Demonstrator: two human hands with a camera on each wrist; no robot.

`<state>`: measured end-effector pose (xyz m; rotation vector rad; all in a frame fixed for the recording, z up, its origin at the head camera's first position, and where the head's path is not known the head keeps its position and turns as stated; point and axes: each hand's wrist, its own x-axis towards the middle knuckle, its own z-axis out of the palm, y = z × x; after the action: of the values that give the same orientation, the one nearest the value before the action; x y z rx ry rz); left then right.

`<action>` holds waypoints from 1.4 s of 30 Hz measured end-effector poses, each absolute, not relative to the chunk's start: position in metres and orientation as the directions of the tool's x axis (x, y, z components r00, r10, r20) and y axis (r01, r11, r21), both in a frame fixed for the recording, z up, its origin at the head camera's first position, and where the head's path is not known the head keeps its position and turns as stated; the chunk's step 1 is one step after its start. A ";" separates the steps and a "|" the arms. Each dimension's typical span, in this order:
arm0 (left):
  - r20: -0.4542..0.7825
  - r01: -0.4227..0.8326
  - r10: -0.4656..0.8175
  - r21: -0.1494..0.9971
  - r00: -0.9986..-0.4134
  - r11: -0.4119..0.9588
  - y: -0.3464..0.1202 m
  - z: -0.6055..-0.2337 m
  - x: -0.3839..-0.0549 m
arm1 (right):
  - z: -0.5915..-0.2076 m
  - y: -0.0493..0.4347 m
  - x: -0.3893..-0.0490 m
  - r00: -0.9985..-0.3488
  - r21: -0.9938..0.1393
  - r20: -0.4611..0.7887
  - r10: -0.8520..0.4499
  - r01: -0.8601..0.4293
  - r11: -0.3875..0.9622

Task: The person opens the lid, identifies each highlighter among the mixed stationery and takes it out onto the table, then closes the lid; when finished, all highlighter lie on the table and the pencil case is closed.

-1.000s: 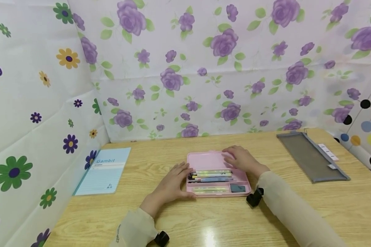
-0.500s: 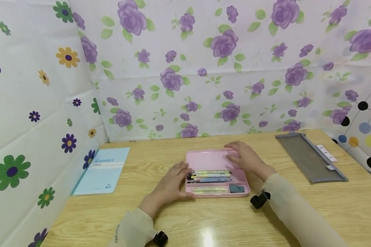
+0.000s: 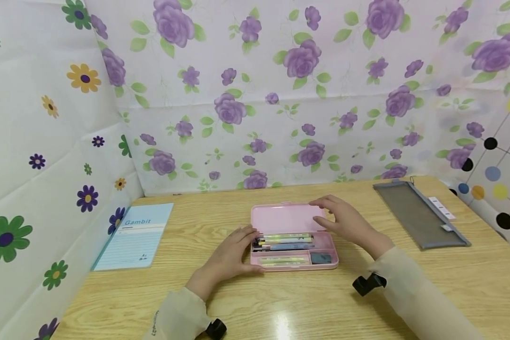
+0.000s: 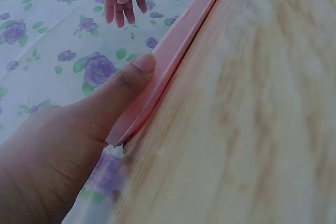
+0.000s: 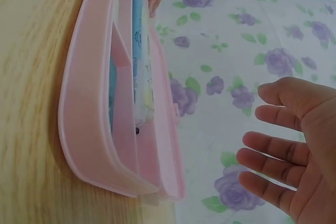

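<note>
A pink pencil case [image 3: 294, 267] lies on the table with its lid [image 3: 282, 218] folded back. Several pens and pencils [image 3: 284, 239] fill its long compartment, and a dark grey-blue eraser [image 3: 321, 258] sits in a small front one. My left hand [image 3: 225, 259] holds the case's left end, the thumb [image 4: 142, 66] against its front wall and the other fingers over the far side. Raised beside the lid's right end is my right hand [image 3: 344, 219], its fingers spread and nothing in them; the right wrist view shows the hand apart from the case.
A light blue notebook [image 3: 138, 236] rests at the table's left side. Toward the right back lie a grey mesh zip pouch [image 3: 418, 215] and a white strip with dark marks [image 3: 442, 208]. Flower-patterned cloth [image 3: 259, 118] hangs behind the table.
My right hand has drawn off the lid slightly to the right, its fingers opening. The left hand keeps its hold on the case. The head view has shifted a little.
</note>
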<state>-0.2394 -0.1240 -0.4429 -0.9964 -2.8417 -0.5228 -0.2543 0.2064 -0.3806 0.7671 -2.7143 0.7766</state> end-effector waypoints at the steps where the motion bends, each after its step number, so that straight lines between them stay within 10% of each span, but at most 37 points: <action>1: 0.191 0.623 0.594 0.284 -0.782 0.729 -0.124 -0.443 -0.240 | -0.380 0.207 -0.252 -0.840 -0.432 0.334 -0.428 -0.540 0.722; 42: 0.177 0.606 0.583 0.322 -0.793 0.727 -0.123 -0.440 -0.238 | -0.405 0.216 -0.225 -0.822 -0.492 0.129 -0.554 -0.538 0.684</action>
<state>-0.2380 -0.1227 -0.4399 -0.9858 -2.8601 -0.5675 -0.2250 0.2158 -0.4054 0.9440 -2.9102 0.8357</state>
